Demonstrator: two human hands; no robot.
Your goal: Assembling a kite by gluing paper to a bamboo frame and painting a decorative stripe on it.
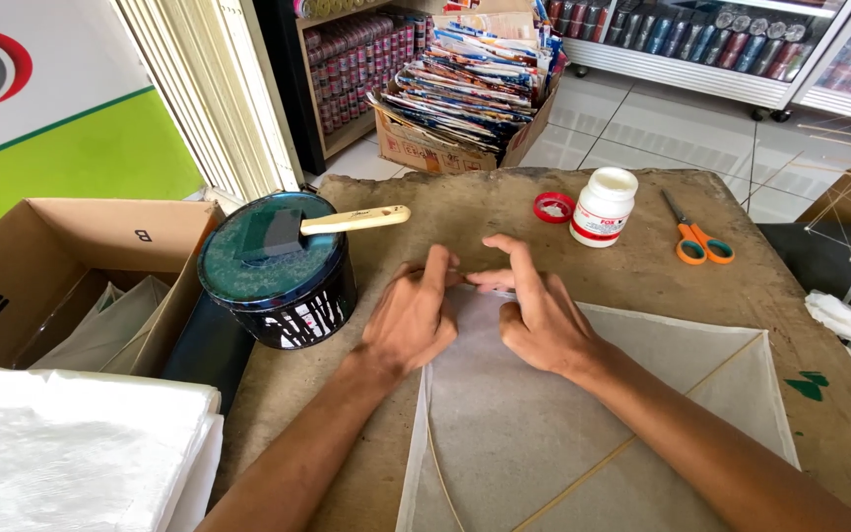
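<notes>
Pressing the kite [583, 414] top edge, left hand [408, 323] and right hand [542, 320] fingers flat, gripping nothing.

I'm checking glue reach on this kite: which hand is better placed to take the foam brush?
Left. The left hand lies nearer the foam brush on the round tin; the right hand sits farther away.
</notes>
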